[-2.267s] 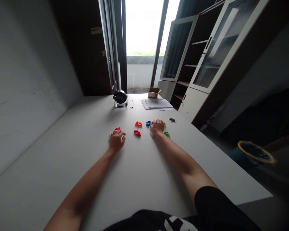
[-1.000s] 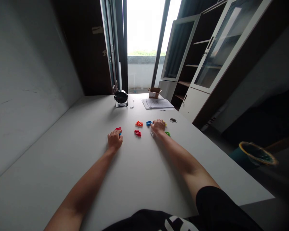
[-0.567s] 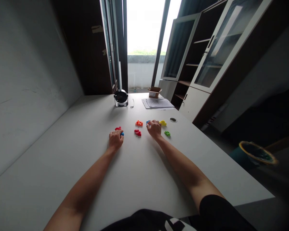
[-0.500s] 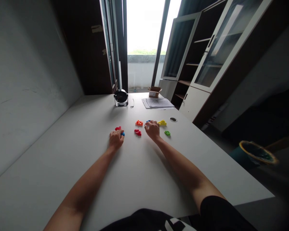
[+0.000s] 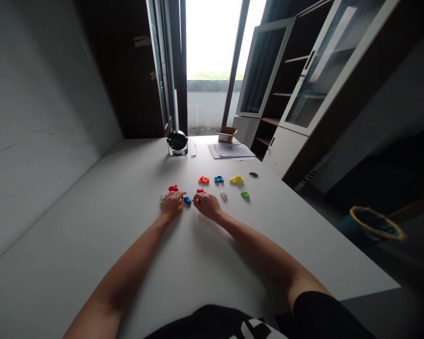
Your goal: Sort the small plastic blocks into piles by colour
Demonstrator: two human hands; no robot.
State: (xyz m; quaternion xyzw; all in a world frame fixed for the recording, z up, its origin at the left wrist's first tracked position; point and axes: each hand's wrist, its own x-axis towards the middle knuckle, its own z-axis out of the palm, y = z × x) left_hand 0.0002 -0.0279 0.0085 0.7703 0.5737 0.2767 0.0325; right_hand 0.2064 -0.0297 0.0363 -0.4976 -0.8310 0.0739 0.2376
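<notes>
Just left of the frame's centre, the small blue plastic toy piece (image 5: 187, 201) sits on the white tabletop (image 5: 183, 268) between the left hand (image 5: 172, 204), index finger stretched out, and the right hand (image 5: 207, 205), fingers curled; whether either pinches it, I can't tell from here. Placed there, it looks easy for both to reach. The orange blocky plastic piece (image 5: 204, 180), the yellow wedge-like plastic piece (image 5: 236, 180) and the small white plastic piece (image 5: 224, 195) lie apart right of centre, probably so each can be picked singly. Half a second ago the right hand covered that white piece; it has since come leftward, and the blue one shows more fully.
</notes>
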